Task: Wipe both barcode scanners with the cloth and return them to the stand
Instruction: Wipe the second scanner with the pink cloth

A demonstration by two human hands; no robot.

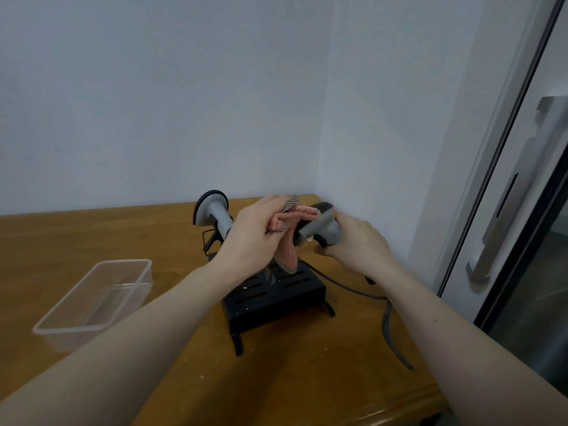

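She's mid-wipe, I'd say: right hand (356,238) curled round the grey corded scanner (319,224) above the black slotted metal stand (273,298), left hand (255,232) bunching the pink cloth (287,238) against it, the second grey scanner (212,210) parked behind, nothing returned yet.

Both forearms are bare, with no sleeves, and the left hand (252,232) and right hand (358,238) are ungloved.
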